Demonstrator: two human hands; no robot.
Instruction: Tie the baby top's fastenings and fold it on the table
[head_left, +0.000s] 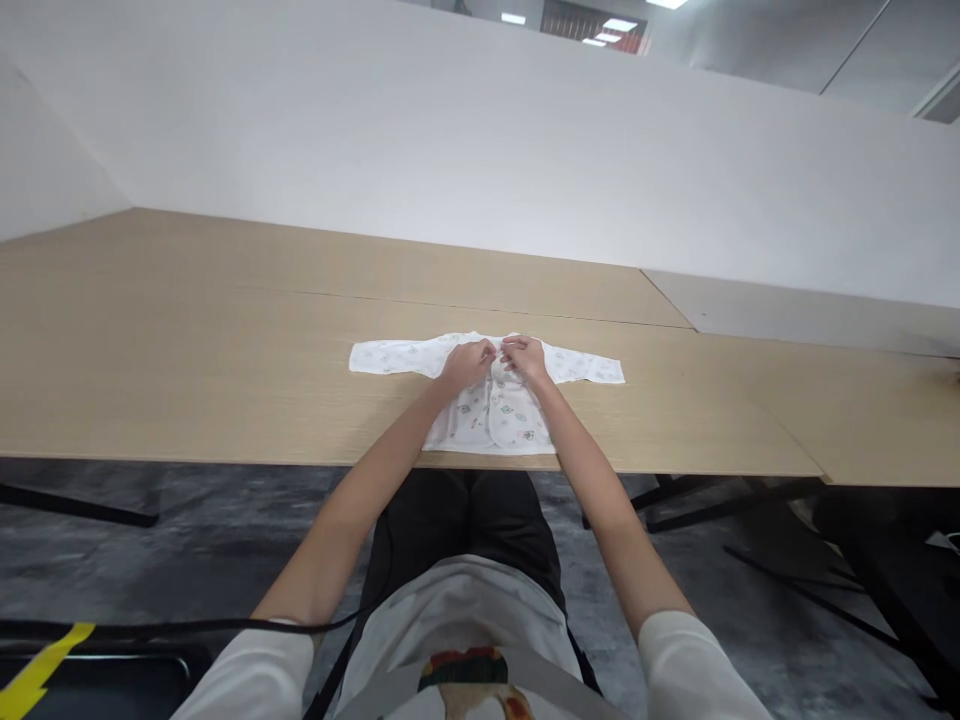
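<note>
Starting at the near edge of the worktop [225,400], we find the hem [480,450] of a small white printed shirt [517,415], lying front up, with the forearms [390,440] reaching over its sides; best they don't drag the cloth. Up we go along the front opening [490,405], and there's the action: left hand [469,362] and right hand [526,360] almost together near the top, fingers curled in narrow, though whatever sits between the fingertips is too small to tell. Delicate stuff! Doing this well should mean one hand steadying its edge while the other lines up, light fingers, no puckering. Out wide, both sleeves [390,356] lie spread, worth leaving flat, and beyond, pale worktop meets the white partition [450,150].
</note>
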